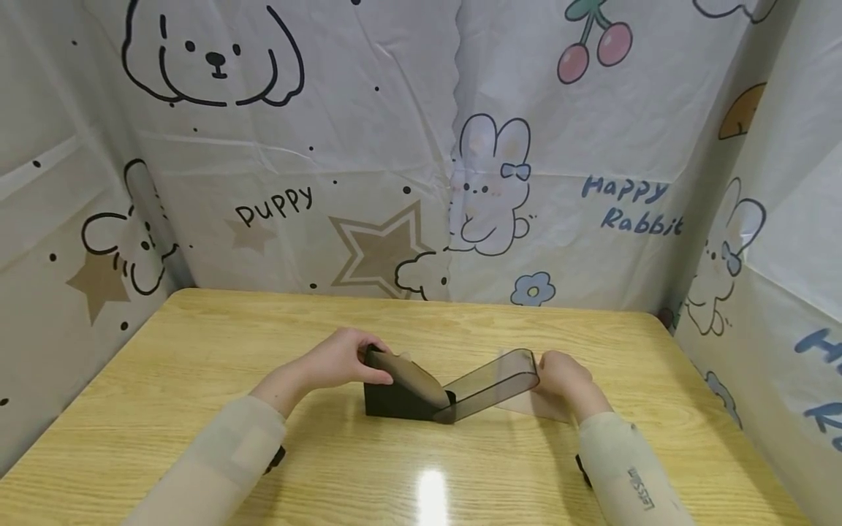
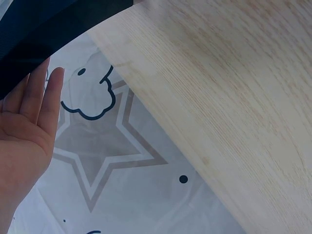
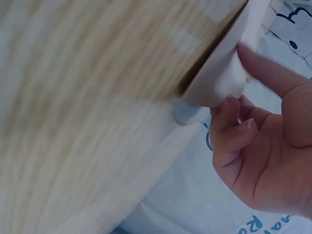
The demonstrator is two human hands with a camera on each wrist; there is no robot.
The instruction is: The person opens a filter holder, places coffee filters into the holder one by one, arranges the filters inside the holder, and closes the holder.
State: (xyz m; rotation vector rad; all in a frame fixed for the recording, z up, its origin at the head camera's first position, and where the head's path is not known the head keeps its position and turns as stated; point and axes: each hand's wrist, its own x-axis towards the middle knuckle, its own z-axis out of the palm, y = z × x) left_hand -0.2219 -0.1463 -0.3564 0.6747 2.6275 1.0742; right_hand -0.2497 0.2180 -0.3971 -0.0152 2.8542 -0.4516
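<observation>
A black wedge-shaped box point(image 1: 397, 400) stands on the table with its hinged, smoky see-through lid point(image 1: 490, 383) swung out to the right. A tan, round-edged panel point(image 1: 414, 376) shows in its sloping mouth. My left hand point(image 1: 345, 358) grips the box's tall left end, thumb on the near side and the other fingers round the back. From the left wrist, the left fingers point(image 2: 36, 92) lie against the dark box point(image 2: 53, 34). Just past the lid's end, my right hand point(image 1: 562, 376) pinches a thin pale paper sheet point(image 3: 217, 80) between thumb and curled fingers. Part of the sheet shows behind the lid.
The wood-grain table point(image 1: 316, 475) spreads around the box. Behind it and along both sides hang white printed curtains point(image 1: 368, 146), close to the table's edges. Both forearms reach in from the front in pale sleeves point(image 1: 631, 467).
</observation>
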